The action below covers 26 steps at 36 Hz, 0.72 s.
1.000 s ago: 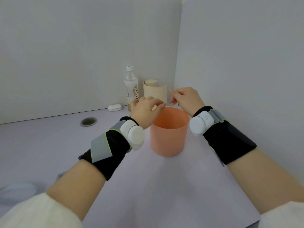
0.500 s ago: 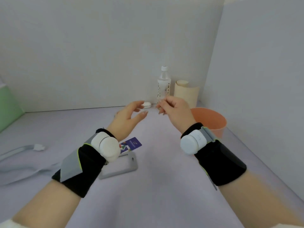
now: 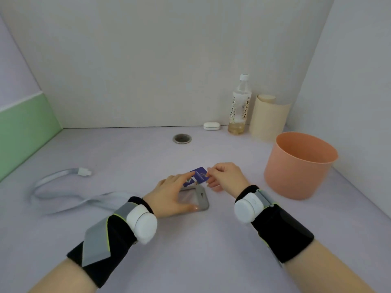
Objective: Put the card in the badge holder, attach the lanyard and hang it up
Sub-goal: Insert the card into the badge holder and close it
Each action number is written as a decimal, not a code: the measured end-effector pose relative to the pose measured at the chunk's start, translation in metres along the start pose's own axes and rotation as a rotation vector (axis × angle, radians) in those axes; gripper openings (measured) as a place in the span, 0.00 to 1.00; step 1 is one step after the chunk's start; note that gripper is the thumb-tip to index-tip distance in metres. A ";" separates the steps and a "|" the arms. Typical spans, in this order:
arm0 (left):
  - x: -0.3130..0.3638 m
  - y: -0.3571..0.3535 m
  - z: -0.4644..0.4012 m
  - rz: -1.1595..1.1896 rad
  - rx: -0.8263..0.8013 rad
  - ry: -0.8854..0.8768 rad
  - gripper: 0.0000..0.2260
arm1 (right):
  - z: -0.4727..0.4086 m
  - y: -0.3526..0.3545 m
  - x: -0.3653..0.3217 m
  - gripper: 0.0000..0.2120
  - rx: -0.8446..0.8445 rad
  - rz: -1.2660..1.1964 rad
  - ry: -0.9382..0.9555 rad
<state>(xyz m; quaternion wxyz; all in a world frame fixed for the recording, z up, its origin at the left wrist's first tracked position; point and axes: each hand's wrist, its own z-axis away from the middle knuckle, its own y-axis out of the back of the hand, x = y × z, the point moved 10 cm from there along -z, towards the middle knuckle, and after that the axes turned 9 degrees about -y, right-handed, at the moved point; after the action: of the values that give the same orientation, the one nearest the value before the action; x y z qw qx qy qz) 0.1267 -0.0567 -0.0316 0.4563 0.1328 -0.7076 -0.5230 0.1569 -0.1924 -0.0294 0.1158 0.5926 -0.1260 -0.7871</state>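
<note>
A blue card lies partly over the far end of a grey badge holder on the lilac table. My right hand pinches the card's right edge between thumb and fingers. My left hand rests spread over the holder, its thumb at the near edge and its forefinger touching the card. A grey lanyard with a white clip lies looped on the table to the left, apart from the holder.
A peach plastic bucket stands at the right. At the back stand a clear bottle, a cream paper roll and a small white case. A round metal grommet sits in the table. Walls close three sides.
Both hands came away from above the bucket, moved left and went down to the table. The right hand took hold of the card and the left hand settled on the holder.
</note>
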 end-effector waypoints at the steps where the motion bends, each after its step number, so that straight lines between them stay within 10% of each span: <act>1: -0.003 -0.002 0.001 -0.018 0.008 -0.003 0.46 | -0.001 -0.002 0.002 0.11 0.002 -0.009 -0.018; 19: -0.007 0.008 0.005 0.067 0.231 -0.091 0.38 | -0.002 -0.028 0.015 0.09 -0.106 -0.243 -0.114; 26: -0.010 0.030 0.012 0.278 0.443 -0.140 0.32 | 0.013 -0.044 0.008 0.07 -0.441 -0.382 -0.098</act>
<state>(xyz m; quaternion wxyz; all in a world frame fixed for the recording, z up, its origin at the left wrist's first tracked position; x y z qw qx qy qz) 0.1314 -0.0303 -0.0114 0.4337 0.0944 -0.8459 -0.2956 0.1405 -0.1531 -0.0477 0.0852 0.5274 0.1566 -0.8307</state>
